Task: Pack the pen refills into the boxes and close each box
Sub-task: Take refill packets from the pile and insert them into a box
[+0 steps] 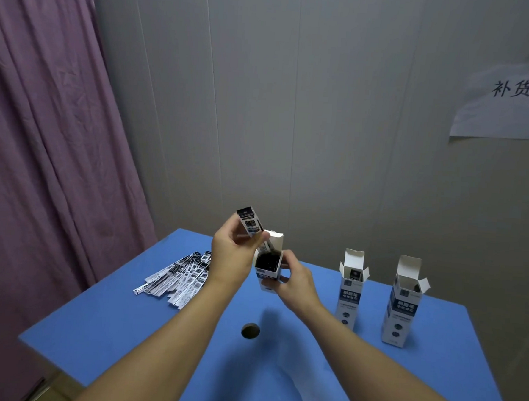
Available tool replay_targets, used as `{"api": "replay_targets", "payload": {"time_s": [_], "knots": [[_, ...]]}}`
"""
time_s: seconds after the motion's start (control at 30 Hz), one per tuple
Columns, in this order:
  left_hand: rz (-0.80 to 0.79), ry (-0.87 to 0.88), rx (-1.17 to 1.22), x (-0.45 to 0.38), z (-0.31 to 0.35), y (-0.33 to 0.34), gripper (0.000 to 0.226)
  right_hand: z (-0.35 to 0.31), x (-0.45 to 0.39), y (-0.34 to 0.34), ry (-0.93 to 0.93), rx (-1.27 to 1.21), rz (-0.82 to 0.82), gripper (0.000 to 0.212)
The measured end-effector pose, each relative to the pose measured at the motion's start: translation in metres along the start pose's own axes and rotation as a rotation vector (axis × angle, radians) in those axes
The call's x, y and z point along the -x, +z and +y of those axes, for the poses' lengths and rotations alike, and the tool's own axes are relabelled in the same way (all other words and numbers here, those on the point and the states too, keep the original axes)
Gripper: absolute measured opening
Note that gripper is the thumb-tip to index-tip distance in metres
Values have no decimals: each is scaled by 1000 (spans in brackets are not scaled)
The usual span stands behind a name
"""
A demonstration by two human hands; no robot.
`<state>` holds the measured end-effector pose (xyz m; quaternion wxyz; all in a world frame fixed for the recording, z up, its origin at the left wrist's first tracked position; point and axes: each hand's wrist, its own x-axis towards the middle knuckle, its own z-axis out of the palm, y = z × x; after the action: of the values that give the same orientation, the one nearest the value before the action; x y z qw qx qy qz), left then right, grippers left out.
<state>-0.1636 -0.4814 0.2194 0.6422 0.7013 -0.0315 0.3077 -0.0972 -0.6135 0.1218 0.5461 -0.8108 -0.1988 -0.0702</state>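
My right hand (295, 282) grips a small white and blue box (268, 272) held above the blue table (125, 325), its top flap open and dark refills showing inside. My left hand (233, 254) pinches a bundle of packaged pen refills (251, 226), whose lower end reaches into the box's open mouth. A fanned pile of packaged refills (178, 277) lies on the table to the left. Two more boxes stand upright with open flaps at the right, one nearer the middle (350, 291) and one farther right (404, 302).
A round hole (250, 330) is cut in the tabletop below my hands. A purple curtain (45, 125) hangs at the left, close to the table's left edge. A grey wall with a paper sign (511, 100) stands behind the table.
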Motion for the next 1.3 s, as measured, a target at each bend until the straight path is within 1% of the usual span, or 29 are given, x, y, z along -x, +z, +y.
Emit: {"api": "replay_targets", "payload": {"time_s": [0.17,0.3,0.33,0.4,0.47,0.53,0.6,0.7,0.77,0.83,0.9,0.97,1.03,1.1,1.17,1.23,1.3], "knots": [[-79,-33,-188,0,-14,-4,18,-8,-1,2,-27,-1,-18,41],[-114,-11,-499,-4,-23,-9,20,-11,0,2,-41,-1,-27,40],[-135,-35,-529,-5,-24,-10,21,-12,1,2,-43,4,-28,40],[-196,-86,-529,-6,-22,-12,27,-11,3,1,-35,3,-29,38],[-228,-74,-518,-3,-16,-17,32,-10,5,0,-19,-24,-27,38],[-212,8,-485,-1,-12,-19,29,-10,7,0,-11,-34,-24,39],[-187,97,-486,0,-12,-19,17,-11,7,0,-10,-20,-29,40],[-176,171,-636,-3,-22,-19,8,-12,8,2,-16,-7,-40,40],[-204,145,-725,-2,-27,-19,9,-10,9,3,-12,17,-54,41],[-235,102,-742,-1,-28,-21,15,-8,11,4,-1,38,-65,41],[-237,114,-700,2,-27,-23,21,-4,12,1,13,52,-57,41],[-204,173,-655,4,-26,-25,21,-2,13,-1,24,61,-58,42],[-186,252,-655,4,-28,-25,17,0,13,-3,32,65,-64,42],[-210,312,-709,2,-33,-24,12,1,12,-2,34,68,-70,42],[-258,337,-791,-1,-37,-23,8,1,11,-1,31,84,-84,42],[-302,343,-865,-3,-38,-21,8,2,11,0,19,109,-98,43],[-306,359,-881,-5,-36,-21,10,4,11,-1,18,121,-102,43]]}}
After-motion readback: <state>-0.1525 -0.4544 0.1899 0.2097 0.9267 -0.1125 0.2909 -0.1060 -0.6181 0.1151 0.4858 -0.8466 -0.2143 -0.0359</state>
